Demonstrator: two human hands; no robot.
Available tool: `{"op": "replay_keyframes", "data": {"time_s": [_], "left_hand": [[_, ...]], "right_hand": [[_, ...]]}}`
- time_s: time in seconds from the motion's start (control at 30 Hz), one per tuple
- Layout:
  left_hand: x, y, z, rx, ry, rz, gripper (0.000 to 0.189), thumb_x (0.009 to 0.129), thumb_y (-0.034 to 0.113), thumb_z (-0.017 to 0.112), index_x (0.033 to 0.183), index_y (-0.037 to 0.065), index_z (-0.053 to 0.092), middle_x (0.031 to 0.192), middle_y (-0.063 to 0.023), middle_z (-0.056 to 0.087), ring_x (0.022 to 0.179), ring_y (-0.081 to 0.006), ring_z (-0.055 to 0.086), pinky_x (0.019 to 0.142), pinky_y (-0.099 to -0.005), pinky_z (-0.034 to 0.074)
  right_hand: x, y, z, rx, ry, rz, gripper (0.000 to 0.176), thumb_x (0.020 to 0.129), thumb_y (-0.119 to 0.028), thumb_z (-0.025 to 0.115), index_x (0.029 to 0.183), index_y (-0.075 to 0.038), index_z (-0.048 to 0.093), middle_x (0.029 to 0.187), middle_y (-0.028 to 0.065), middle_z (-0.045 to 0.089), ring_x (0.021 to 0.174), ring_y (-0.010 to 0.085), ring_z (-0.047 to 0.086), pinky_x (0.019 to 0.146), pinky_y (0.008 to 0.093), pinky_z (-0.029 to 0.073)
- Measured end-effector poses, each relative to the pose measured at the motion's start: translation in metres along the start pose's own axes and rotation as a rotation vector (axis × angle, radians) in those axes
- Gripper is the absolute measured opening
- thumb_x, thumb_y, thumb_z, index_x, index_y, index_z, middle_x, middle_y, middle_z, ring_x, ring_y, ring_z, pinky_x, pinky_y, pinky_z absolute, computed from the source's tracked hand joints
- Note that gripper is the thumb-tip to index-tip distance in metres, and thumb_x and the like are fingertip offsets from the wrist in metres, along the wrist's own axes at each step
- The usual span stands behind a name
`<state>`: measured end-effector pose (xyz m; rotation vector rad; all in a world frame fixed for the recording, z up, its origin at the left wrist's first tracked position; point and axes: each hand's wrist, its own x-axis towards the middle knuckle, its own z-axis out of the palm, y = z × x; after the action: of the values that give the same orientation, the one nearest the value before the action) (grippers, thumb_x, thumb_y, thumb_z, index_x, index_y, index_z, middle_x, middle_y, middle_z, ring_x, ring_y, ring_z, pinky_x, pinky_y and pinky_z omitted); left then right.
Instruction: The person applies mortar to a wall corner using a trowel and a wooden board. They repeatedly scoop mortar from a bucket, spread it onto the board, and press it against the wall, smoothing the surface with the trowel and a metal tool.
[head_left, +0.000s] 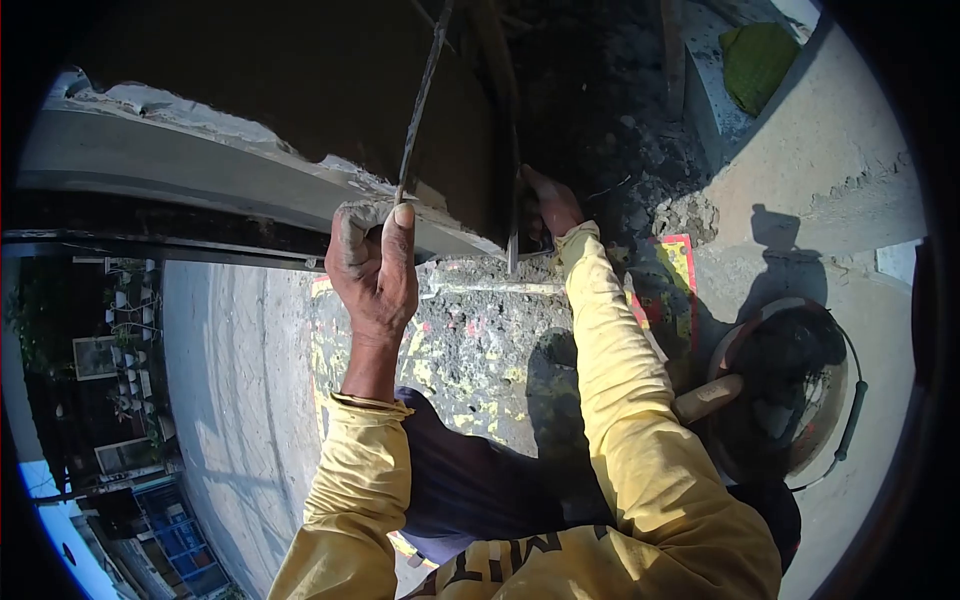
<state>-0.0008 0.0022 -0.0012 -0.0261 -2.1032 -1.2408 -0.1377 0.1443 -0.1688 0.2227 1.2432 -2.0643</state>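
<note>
While our left hand [375, 265] clenches the thin metal rod [420, 100], which runs up from our fingers, we judge it stiff, light and gritty, best gripped low; our right hand [552, 205] sits in shadow, so we cannot tell its grip
</note>
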Motion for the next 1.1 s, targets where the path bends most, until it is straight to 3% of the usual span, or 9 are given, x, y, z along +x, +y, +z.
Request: {"op": "replay_keyframes", "data": {"time_s": [0.1,0.23,0.3,0.4,0.53,0.8,0.93,1.03,1.1], "left_hand": [[0.001,0.003,-0.002,0.017,-0.008,0.0,0.009,0.093,0.007,0.062,0.09,0.0,0.058,0.083,-0.0001,0.056,0.075,-0.0053,0.047,0.069,-0.0196,0.04],[0.001,0.007,-0.001,0.119,0.001,0.0,0.011,0.093,0.009,0.062,0.088,0.001,0.057,0.081,0.0004,0.056,0.073,-0.0051,0.047,0.067,-0.019,0.039],[0.0,0.012,0.002,0.03,0.015,-0.028,0.011,0.094,0.009,0.062,0.089,0.0,0.057,0.08,0.0009,0.056,0.072,-0.004,0.047,0.065,-0.018,0.039],[0.0,0.007,0.003,0.063,0.026,0.002,0.011,0.094,0.008,0.062,0.089,0.0,0.057,0.08,0.001,0.057,0.072,-0.0031,0.047,0.065,-0.0174,0.039],[-0.001,0.003,0.001,0.054,0.024,0.035,0.009,0.094,0.007,0.061,0.09,0.0,0.057,0.082,0.0,0.058,0.073,-0.0034,0.048,0.068,-0.0179,0.04],[-0.001,0.001,-0.001,0.012,-0.014,0.032,0.005,0.094,0.007,0.06,0.094,0.003,0.057,0.086,0.0009,0.059,0.077,-0.0028,0.05,0.071,-0.0174,0.04],[-0.001,0.005,0.0,0.011,0.005,-0.007,0.008,0.093,0.005,0.061,0.089,0.001,0.056,0.081,0.0002,0.058,0.072,-0.0032,0.049,0.064,-0.0181,0.04],[0.0,0.004,0.002,0.037,0.012,0.018,0.006,0.092,0.003,0.061,0.089,0.001,0.057,0.08,-0.0001,0.058,0.072,-0.0037,0.05,0.064,-0.018,0.041],[0.001,0.007,0.002,0.067,0.018,0.04,0.005,0.092,0.002,0.062,0.089,0.0,0.057,0.081,-0.0006,0.058,0.072,-0.004,0.051,0.065,-0.0181,0.042]], "right_hand": [[-0.037,-0.039,0.038,-0.078,0.081,-0.122,0.036,0.091,-0.044,0.056,0.081,-0.01,0.063,0.057,-0.0028,0.044,0.044,0.0099,0.038,0.041,0.0274,0.03],[-0.114,-0.034,0.06,-0.281,-0.116,-0.811,0.037,0.091,-0.039,0.056,0.101,-0.005,0.066,0.066,-0.0019,0.055,0.056,0.0089,0.046,0.052,0.026,0.038],[-0.133,-0.01,0.044,-0.145,-0.145,-0.395,0.033,0.092,-0.035,0.057,0.1,-0.005,0.065,0.068,-0.0011,0.055,0.059,0.0098,0.047,0.055,0.026,0.038],[-0.084,0.053,-0.009,0.076,-0.023,-0.207,0.026,0.092,-0.034,0.06,0.091,-0.009,0.064,0.054,-0.0041,0.043,0.041,0.0078,0.036,0.039,0.0244,0.028],[-0.029,0.076,-0.054,0.112,0.209,0.042,0.036,0.089,-0.047,0.061,0.083,-0.012,0.064,0.054,-0.0029,0.044,0.041,0.0113,0.039,0.04,0.0281,0.03],[0.05,0.079,-0.039,-0.073,0.102,-0.085,0.036,0.088,-0.045,0.062,0.083,-0.009,0.063,0.052,-0.0037,0.041,0.04,0.0082,0.036,0.039,0.0279,0.029],[-0.025,0.033,0.011,-0.109,0.117,-0.153,0.029,0.09,-0.038,0.063,0.082,-0.01,0.063,0.053,-0.0055,0.041,0.041,0.0051,0.035,0.038,0.0239,0.026],[-0.081,0.034,0.035,-0.191,0.095,-0.414,0.027,0.09,-0.034,0.063,0.089,-0.007,0.066,0.057,-0.0053,0.046,0.043,0.0032,0.037,0.04,0.0224,0.025],[-0.118,0.027,0.041,-0.364,0.027,-0.569,0.028,0.091,-0.028,0.059,0.099,-0.002,0.066,0.075,0.0005,0.06,0.066,0.0089,0.052,0.06,0.0262,0.041]]}}
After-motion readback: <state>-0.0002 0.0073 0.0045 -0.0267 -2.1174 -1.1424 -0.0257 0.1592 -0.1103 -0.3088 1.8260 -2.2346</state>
